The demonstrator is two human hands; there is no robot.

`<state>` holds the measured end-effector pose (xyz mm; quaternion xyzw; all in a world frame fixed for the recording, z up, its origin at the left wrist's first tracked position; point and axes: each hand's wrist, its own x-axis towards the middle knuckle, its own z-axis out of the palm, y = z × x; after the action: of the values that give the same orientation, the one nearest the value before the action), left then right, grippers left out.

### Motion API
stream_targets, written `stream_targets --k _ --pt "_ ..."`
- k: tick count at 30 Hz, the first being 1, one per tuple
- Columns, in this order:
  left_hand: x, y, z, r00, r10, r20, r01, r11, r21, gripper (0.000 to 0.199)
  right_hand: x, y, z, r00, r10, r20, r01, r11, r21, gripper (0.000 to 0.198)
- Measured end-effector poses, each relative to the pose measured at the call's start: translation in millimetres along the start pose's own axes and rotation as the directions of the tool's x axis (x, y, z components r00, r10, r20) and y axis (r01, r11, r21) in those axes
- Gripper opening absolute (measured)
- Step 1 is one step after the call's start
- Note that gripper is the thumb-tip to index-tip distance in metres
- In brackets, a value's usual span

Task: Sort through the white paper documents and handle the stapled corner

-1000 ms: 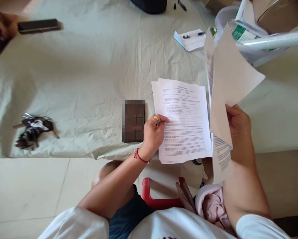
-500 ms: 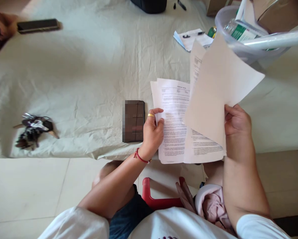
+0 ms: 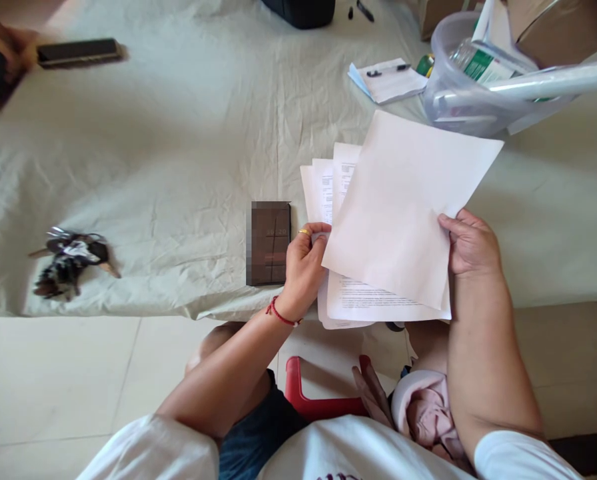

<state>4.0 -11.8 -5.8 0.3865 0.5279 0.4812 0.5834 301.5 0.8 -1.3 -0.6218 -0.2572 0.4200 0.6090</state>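
Note:
Several printed paper sheets (image 3: 323, 190) overlap near the table's front edge, and a blank-faced sheet (image 3: 403, 213) lies tilted over the top of them. My left hand (image 3: 306, 263), with a gold ring and a red bracelet at the wrist, pinches the papers at their left edge. On the opposite side, my right hand (image 3: 473, 243) grips the right edge of the blank-faced sheet between thumb and fingers. Part of the print is hidden beneath that sheet. Just left of my left hand lies a dark phone (image 3: 271, 243), flat on the cloth.
A bunch of keys (image 3: 76, 260) lies at the left. Another person's hand (image 3: 8, 53) is beside a dark long case (image 3: 78, 53). At the back right stand a plastic basket (image 3: 443, 100) with a bottle and roll, a notepad (image 3: 391, 83) with a pen, and cardboard boxes (image 3: 563, 30).
The raised sheets have come down leftward and flatter over the stack, covering most of the printed page. My right hand has shifted slightly left. My left hand stays at the left edge.

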Motion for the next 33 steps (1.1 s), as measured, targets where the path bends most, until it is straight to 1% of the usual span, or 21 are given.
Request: stream_targets --k 2,6,8,13,17,20,25,30,33 --pt "-1.4 3.7 2.0 1.0 -0.011 -0.002 0.011 0.999 -0.035 0.006 -0.8 -0.8 0.5 1.0 0.006 0.003 -0.006 1.0 -0.006 0.036" --pt "-2.6 5.7 3.9 1.0 -0.007 -0.012 0.006 0.997 -0.074 0.024 -1.8 -1.4 0.6 1.0 0.018 0.012 -0.017 0.999 -0.03 0.034" --pt "-1.6 3.8 3.6 1.0 -0.011 -0.019 0.01 0.998 -0.067 0.027 -2.3 -1.1 -0.2 0.999 0.023 0.037 -0.022 0.999 -0.035 0.036" --pt "1.7 -0.7 2.4 1.0 -0.029 0.003 0.029 0.999 -0.036 0.018 -4.5 0.2 -1.8 0.99 0.047 0.13 -0.043 0.998 -0.036 0.046" --pt "3.3 -2.8 2.6 0.999 -0.031 -0.012 0.031 1.0 0.002 0.015 -5.3 2.4 -0.4 0.989 0.026 0.143 -0.02 0.999 -0.049 0.045" --pt "4.5 -4.4 2.7 0.999 -0.006 -0.04 0.007 0.999 0.037 0.014 -3.9 5.3 0.5 0.992 0.005 0.128 0.002 0.999 -0.053 0.039" --pt "6.3 -7.2 1.4 0.998 0.041 -0.039 -0.039 0.998 0.051 0.016 1.6 9.8 -2.6 0.997 -0.055 0.055 0.059 0.997 -0.057 0.036" --pt "6.3 -9.2 -0.2 0.999 0.035 -0.016 -0.034 0.998 0.051 0.028 5.8 14.4 -5.7 0.992 -0.125 -0.001 0.125 0.991 -0.054 0.029" --pt "5.6 -8.7 -0.3 1.0 0.016 0.001 -0.016 0.999 0.037 0.029 7.7 17.0 -6.0 0.989 -0.148 -0.017 0.146 0.987 -0.072 0.022"
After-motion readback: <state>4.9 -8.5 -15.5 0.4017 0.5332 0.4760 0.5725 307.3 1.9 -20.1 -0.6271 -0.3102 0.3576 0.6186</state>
